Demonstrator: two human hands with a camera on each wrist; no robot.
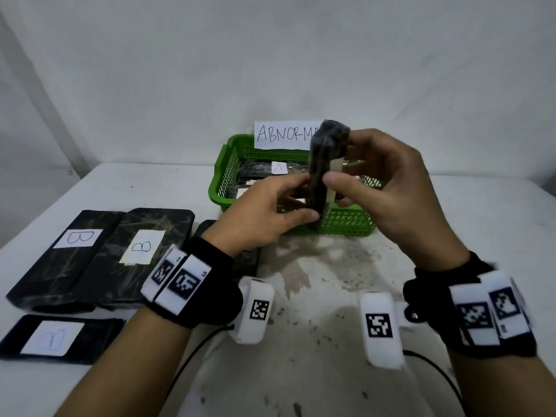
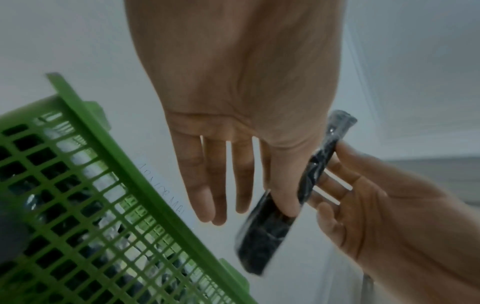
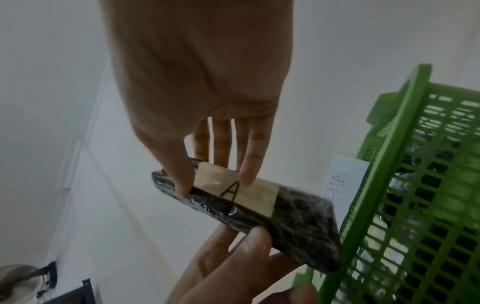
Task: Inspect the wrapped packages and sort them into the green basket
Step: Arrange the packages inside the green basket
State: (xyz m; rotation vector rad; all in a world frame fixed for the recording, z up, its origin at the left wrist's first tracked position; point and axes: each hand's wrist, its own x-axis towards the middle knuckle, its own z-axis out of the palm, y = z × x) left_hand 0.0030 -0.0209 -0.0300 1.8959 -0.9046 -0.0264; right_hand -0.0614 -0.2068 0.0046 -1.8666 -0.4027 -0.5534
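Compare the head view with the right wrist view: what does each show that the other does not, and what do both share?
Only the head view shows the packages labelled B lying on the white table and the wrist bands.

Only the right wrist view shows the label face of the held package, marked A; in the head view that package is edge-on.

Both show the left hand and right hand holding the package, the green basket with wrapped packages inside, and part of the ABNORMAL sign.
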